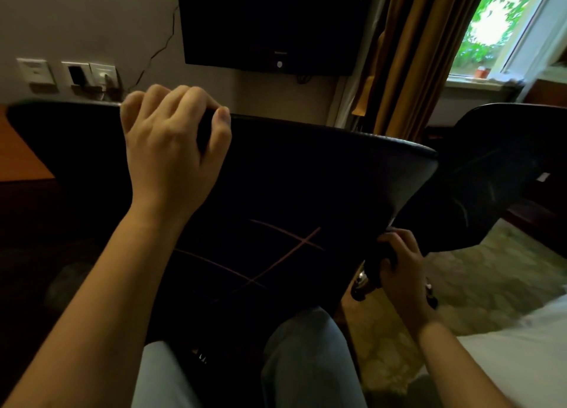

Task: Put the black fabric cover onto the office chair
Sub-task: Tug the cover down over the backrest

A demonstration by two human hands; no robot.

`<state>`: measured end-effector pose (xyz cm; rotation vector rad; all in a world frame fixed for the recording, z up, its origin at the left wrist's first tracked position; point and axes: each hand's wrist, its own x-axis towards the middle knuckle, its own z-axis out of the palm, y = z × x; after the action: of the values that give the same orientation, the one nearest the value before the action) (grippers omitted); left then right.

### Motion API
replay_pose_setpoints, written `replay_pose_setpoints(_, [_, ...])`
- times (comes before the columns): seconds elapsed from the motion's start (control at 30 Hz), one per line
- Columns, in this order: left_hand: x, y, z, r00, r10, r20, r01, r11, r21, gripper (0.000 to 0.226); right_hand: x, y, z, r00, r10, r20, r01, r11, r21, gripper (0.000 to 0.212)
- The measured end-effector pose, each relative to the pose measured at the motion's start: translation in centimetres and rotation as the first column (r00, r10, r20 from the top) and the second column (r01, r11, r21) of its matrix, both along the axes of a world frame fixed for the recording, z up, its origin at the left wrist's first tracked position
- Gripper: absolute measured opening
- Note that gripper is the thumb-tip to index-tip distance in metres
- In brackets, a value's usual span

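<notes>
office chair (276,177) backrest is clasped at its top edge by curled left grip (171,137); black fabric cover (506,177) is pinched by right grip (399,260).

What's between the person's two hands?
In the head view, the office chair's dark back, crossed by thin pink lines, spans from the left hand gripping its top edge to the right hand gripping the black fabric cover.

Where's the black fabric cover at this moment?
In the head view, the black fabric cover is at right, beside the chair back, below the window, its lower edge gripped by the right hand.
</notes>
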<state>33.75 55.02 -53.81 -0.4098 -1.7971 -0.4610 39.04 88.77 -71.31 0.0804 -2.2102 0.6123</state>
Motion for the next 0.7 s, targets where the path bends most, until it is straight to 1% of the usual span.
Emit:
replay_pose_setpoints(0.07, [-0.1,-0.1,0.0,1.000,0.004,0.000,-0.004,1.000,0.004,0.034,0.5,0.0,1.5,0.999,-0.011,0.030,0.010,0.999,0.036,0.035])
replay_pose_setpoints(0.1, [-0.1,-0.2,0.0,1.000,0.006,0.000,-0.006,1.000,0.009,0.034,0.6,-0.2,2.7,0.999,-0.034,0.014,0.034,0.998,0.049,0.033])
replay_pose_setpoints(0.13, [-0.2,-0.2,0.0,1.000,0.009,0.000,-0.009,1.000,0.014,0.035,0.7,-0.6,4.3,0.998,-0.062,-0.029,0.063,0.996,0.055,0.031])
replay_pose_setpoints(0.2, [-0.2,-0.2,-0.1,1.000,0.010,0.000,-0.010,1.000,0.017,0.034,1.1,-1.7,8.0,0.982,-0.085,-0.171,0.094,0.995,0.046,0.027])
replay_pose_setpoints(0.3, [-0.2,0.0,0.0,1.000,0.012,-0.006,-0.012,1.000,0.005,0.033,1.8,-3.0,11.9,0.914,-0.086,-0.397,0.109,0.993,0.037,0.022])
replay_pose_setpoints(0.33, [-0.2,0.0,0.0,1.000,0.013,-0.005,-0.013,1.000,0.005,0.033,1.8,-3.2,12.3,0.893,-0.098,-0.438,0.117,0.993,0.017,0.019])
replay_pose_setpoints(0.4, [-0.1,0.0,-0.1,1.000,0.010,-0.001,-0.010,1.000,0.009,0.033,1.3,-3.8,11.5,0.880,-0.113,-0.461,0.118,0.993,-0.017,0.015])
replay_pose_setpoints(0.47, [-0.2,-0.1,0.0,1.000,0.011,-0.004,-0.011,1.000,0.006,0.033,0.4,-4.2,8.5,0.915,-0.100,-0.391,0.108,0.994,-0.002,0.015])
replay_pose_setpoints(0.57, [-0.2,0.1,0.1,1.000,0.008,-0.002,-0.008,1.000,0.004,0.033,-0.5,-4.2,2.0,0.982,-0.016,-0.186,0.033,0.996,0.088,0.026])
replay_pose_setpoints(0.63, [-0.1,0.2,0.1,1.000,0.002,0.000,-0.002,1.000,0.007,0.033,-0.5,-3.6,-1.3,0.999,0.016,-0.042,-0.011,0.992,0.125,0.025])
replay_pose_setpoints(0.67, [-0.1,0.2,0.0,1.000,0.000,-0.001,0.000,1.000,0.003,0.033,-0.4,-3.3,-2.1,1.000,0.014,0.017,-0.016,0.990,0.143,0.022])
replay_pose_setpoints(0.7, [0.0,0.2,0.0,1.000,-0.002,-0.002,0.002,1.000,-0.002,0.033,-0.3,-3.1,-2.4,0.998,0.004,0.067,-0.014,0.988,0.153,0.025])
